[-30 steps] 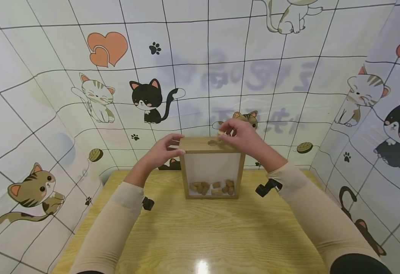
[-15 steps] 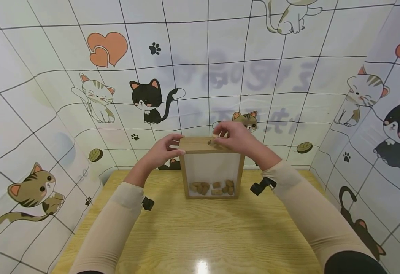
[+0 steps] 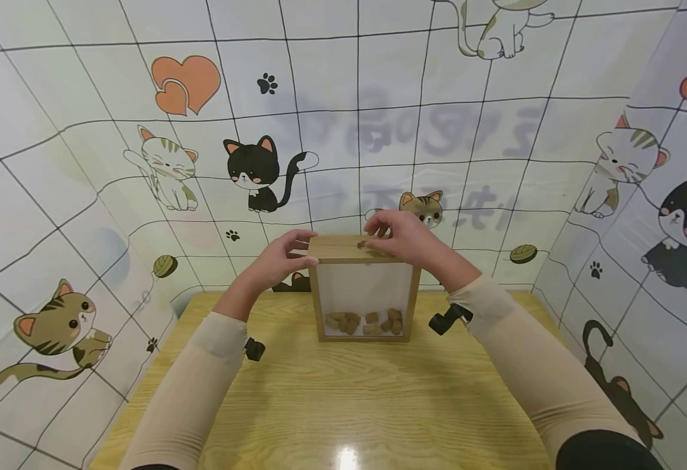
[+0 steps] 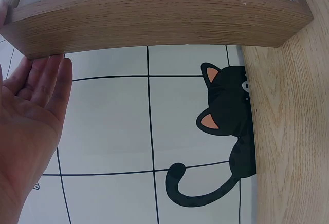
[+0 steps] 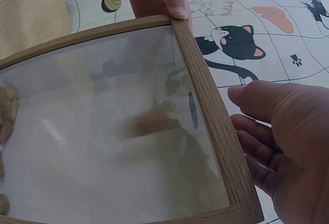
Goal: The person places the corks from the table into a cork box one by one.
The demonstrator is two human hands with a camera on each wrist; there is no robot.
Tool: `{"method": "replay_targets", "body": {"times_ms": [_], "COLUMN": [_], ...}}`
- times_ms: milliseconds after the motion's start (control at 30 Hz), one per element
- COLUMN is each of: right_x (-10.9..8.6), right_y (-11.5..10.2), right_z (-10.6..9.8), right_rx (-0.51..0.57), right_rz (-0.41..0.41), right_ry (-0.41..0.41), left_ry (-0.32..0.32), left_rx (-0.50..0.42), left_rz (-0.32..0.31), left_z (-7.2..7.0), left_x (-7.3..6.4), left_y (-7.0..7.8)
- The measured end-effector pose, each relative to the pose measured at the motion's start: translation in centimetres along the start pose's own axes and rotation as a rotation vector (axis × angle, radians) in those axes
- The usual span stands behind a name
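Observation:
An upright wooden shadow box (image 3: pixel 364 287) with a clear front and a round hole in its top stands on the table, several corks (image 3: pixel 373 329) lying at its bottom. My left hand (image 3: pixel 281 256) grips its upper left corner, thumb at the front edge and fingers on the side panel (image 4: pixel 154 21). Over the top hole, partly covering it, is my right hand (image 3: pixel 405 241). In the right wrist view, the right hand (image 5: pixel 288 136) has its fingers loosely bent with nothing between them. A blurred brown cork (image 5: pixel 151 121) shows behind the clear front, below the hole.
The wood-grain table (image 3: pixel 343 398) extends in front of the box. Close behind it rises a wall covering (image 3: pixel 355 143) printed with cats and grid lines, which also lines both sides. Each sleeve carries a small black wrist camera, the right one (image 3: pixel 450 320) near the box.
My right hand has moved left over the hole and let go of the cork it pinched. That cork is now inside the box. The left hand stays on the corner.

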State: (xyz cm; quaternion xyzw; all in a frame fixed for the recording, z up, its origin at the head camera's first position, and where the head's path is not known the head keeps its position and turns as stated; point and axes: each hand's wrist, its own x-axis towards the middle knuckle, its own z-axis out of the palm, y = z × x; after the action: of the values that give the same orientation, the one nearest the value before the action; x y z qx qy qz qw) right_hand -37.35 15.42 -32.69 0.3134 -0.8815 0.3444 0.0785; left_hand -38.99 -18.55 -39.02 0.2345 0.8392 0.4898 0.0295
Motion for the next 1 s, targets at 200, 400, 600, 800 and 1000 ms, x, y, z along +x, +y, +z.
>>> {"method": "replay_targets", "body": {"times_ms": [200, 400, 600, 800, 1000], "right_x": [-0.7, -2.6, -5.1, -7.4, -9.2], "right_y": [-0.1, 0.2, 1.1, 2.7, 4.7], "right_z": [-0.4, -0.8, -1.4, -2.2, -3.8], "right_rx": [0.030, 0.046, 0.052, 0.003, -0.128], "right_rz": [0.018, -0.004, -0.052, -0.083, -0.067], "right_ry": [0.010, 0.098, 0.220, 0.270, 0.240], "left_ry": [-0.004, 0.002, 0.019, 0.021, 0.079], "left_rx": [-0.003, -0.022, -0.011, 0.071, 0.296], "left_rz": [0.006, -0.001, -0.008, 0.069, 0.170], "left_z": [0.1, 0.4, 0.8, 1.2, 0.3], "left_x": [0.2, 0.2, 0.2, -0.4, -1.9], "left_y": [0.0, -0.1, 0.0, 0.2, -0.2]}}
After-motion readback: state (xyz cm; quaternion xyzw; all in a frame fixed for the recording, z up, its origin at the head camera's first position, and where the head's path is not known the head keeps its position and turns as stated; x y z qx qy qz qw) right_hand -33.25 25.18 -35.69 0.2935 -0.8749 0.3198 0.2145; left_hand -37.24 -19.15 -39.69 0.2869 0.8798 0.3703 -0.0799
